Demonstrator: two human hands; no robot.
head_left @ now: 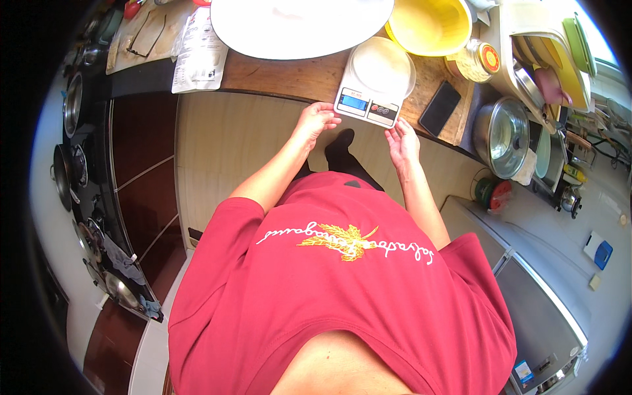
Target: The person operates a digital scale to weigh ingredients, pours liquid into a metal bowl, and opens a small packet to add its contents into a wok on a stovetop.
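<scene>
A white kitchen scale with a small blue display and a round pan sits at the front edge of the wooden worktop. My left hand grips its near left corner, fingertips against the side. At the near right corner, my right hand has its thumb and fingers on the scale's edge. Nothing clearly shows on the pan. Just right of the scale lies a black phone. Behind it stands a yellow basin, partly beside a big white plate-like dish.
A lidded jar stands right of the basin. Farther right are a steel pot with a glass lid and a rack of dishes. On the left lie a white pouch and glasses on a board. A stove with pans is far left.
</scene>
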